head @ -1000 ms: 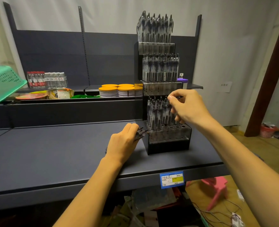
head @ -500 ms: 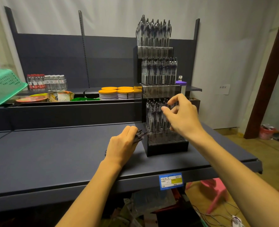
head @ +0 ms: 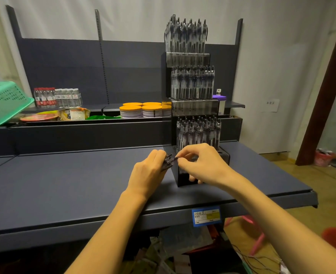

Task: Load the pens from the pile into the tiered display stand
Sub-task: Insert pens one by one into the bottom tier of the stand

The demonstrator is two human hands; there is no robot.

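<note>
A three-tier black and clear display stand (head: 192, 107) rises from the dark shelf (head: 68, 186), with upright pens packed in all its tiers; a few front holes at the lowest tier's right end (head: 223, 154) show no pens. My left hand (head: 148, 173) grips a bundle of pens (head: 168, 160) just left of the stand's base, their ends poking out toward the stand. My right hand (head: 200, 164) is in front of the lowest tier, thumb and forefinger pinching the end of one pen in that bundle.
On the raised back ledge are orange-lidded tubs (head: 140, 110), water bottles (head: 57, 96), snack packs (head: 72, 113) and a green basket (head: 4, 102) at far left. A blue price tag (head: 206, 216) hangs on the shelf's front edge. Clutter lies below; a doorway is at right.
My right hand came down from the pens in the lowest tier to the bundle in my left hand and now pinches a pen there. My left hand stayed put.
</note>
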